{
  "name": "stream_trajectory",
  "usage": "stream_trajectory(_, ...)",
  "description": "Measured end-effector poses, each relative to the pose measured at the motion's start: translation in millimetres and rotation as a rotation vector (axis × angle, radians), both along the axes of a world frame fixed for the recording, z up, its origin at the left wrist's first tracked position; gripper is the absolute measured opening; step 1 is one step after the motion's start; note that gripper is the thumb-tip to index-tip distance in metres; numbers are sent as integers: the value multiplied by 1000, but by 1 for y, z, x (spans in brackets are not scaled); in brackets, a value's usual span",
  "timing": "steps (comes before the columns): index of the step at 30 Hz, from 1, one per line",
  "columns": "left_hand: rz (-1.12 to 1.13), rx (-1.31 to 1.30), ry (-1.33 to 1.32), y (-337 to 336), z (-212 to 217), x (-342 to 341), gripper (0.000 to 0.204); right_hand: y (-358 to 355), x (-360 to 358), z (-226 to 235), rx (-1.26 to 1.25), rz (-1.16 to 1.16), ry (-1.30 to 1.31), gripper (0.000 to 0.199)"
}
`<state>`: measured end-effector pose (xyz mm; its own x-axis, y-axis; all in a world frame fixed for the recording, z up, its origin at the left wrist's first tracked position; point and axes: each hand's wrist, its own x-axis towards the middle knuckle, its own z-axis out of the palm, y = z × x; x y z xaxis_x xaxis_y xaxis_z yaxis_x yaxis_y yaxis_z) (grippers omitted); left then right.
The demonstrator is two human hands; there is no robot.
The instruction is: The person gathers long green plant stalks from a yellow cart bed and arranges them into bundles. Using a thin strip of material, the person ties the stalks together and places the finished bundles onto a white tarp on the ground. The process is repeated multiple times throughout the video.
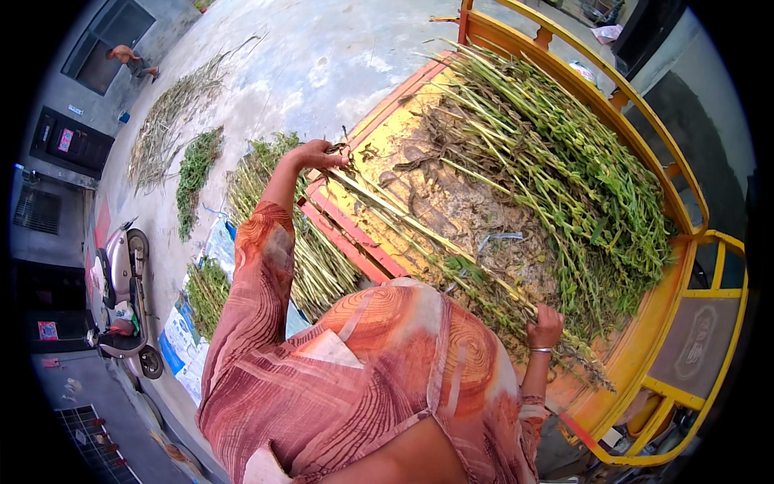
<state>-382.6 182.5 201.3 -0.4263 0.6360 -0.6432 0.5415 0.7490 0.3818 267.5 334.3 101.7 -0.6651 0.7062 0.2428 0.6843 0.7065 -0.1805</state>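
My left hand (pixel 320 155) is at the near left edge of the cargo bed, closed in a pinch with dark, dried leaves (pixel 337 148) at its fingertips. Just below it lie the butt ends of a few long, pale cut plant stalks (pixel 435 234), running diagonally across the bed. My right hand (pixel 546 327), with a bracelet at the wrist, is wrapped round these stalks near their leafy ends. Beyond them a large heap of green leafy stalks (pixel 580 177) covers the bed's far side. Withered leaves and chaff (pixel 492 214) litter the middle.
The yellow cargo bed (pixel 673 302) has a raised rail along its far side. Bundled stalks (pixel 318 262) and a green pile (pixel 198 177) lie on the ground at left, near dry stalks (pixel 173 113). A scooter (pixel 129 290) stands farther left; a person (pixel 133 60) is far off.
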Motion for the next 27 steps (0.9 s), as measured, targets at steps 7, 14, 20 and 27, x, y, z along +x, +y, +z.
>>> stream_trajectory(7, -225, -192, 97, 28, -38, -1, 92, 18, -16, 23, 250, 1, -4, 34)
stream_trajectory(14, -119, 131, -36, 47, -95, 3, 52, 21, -32, 10, 204, -28, -10, 29)
stream_trajectory(20, 103, 450, 322, 71, -84, 26, 44, 22, -19, 2, 72, -80, -48, 33)
stream_trajectory(27, 541, 723, 845, 28, -61, -90, 50, 22, 22, -15, 32, -200, -178, 37)
